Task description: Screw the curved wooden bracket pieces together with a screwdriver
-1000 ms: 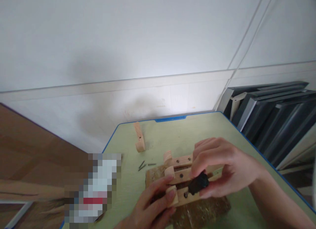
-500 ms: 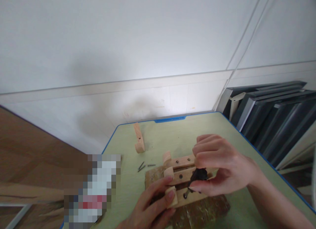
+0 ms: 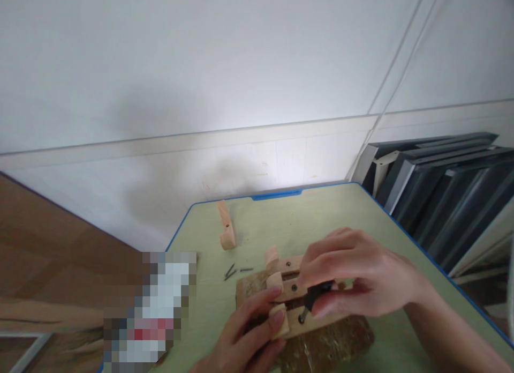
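Observation:
In my right hand [image 3: 357, 271] is a short screwdriver [image 3: 315, 296] with a black handle, its shaft slanting down to a dark screw in the nearest wooden hook [image 3: 319, 325]. My left hand [image 3: 244, 330] pinches that hook's curled end between thumb and fingers. A fingertip touches the curled end of the middle hook [image 3: 286, 291]. Farther back lies a third hook [image 3: 281, 264], its right part hidden behind my right hand. Dark screws show in the holes of these hooks. All three rest on a worn brown board [image 3: 329, 343].
A loose wooden hook [image 3: 227, 235] lies at the back left of the pale green table [image 3: 265, 217]. Several dark screws [image 3: 230, 273] lie left of the board. Dark panels [image 3: 453, 174] lean at the right, beyond the blue edge. A pixelated object [image 3: 156, 303] is on the left.
My right hand has turned on the screwdriver and moved slightly left and down, now covering more of the back hooks. My left hand stays in place.

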Motion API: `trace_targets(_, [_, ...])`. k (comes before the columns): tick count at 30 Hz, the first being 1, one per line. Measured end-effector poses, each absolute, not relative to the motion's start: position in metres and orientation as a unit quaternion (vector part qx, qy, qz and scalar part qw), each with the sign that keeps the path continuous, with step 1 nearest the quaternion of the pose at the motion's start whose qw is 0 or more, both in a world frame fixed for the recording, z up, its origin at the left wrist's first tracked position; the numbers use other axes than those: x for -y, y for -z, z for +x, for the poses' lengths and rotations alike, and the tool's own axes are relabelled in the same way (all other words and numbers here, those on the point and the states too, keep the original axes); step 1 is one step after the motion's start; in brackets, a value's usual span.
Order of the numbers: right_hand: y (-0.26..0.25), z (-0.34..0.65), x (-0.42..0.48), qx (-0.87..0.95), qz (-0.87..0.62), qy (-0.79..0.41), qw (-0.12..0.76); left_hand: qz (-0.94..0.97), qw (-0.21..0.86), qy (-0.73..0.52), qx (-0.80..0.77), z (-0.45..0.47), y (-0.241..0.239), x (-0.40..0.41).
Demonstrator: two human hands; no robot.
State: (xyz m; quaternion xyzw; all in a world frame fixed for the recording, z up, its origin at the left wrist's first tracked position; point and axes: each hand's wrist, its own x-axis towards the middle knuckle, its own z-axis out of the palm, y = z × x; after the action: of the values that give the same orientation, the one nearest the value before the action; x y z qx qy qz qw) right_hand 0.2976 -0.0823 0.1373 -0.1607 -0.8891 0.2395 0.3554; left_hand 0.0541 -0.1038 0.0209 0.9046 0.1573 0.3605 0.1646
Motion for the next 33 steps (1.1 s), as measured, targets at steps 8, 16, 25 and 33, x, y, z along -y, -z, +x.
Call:
trace_targets(8, [-0.146, 0.307, 0.081, 0.871, -0.073, -0.395, 0.283, 0.897, 0.179, -0.365, -0.176, 0.054, -0.020, 0.106])
trace_targets(16, [-0.151, 0.311, 0.079, 0.867, -0.102, -0.408, 0.267, 0.895, 0.176, -0.362, -0.193, 0.055, -0.020, 0.109])
trace_targets(25, [-0.145, 0.310, 0.075, 0.871, -0.154, -0.363, 0.294, 0.905, 0.181, -0.359, -0.139, 0.054, -0.022, 0.103])
trace_targets(33, [-0.142, 0.308, 0.073, 0.862, -0.204, -0.342, 0.312, 0.897, 0.191, -0.361, -0.172, 0.055, -0.023, 0.106])
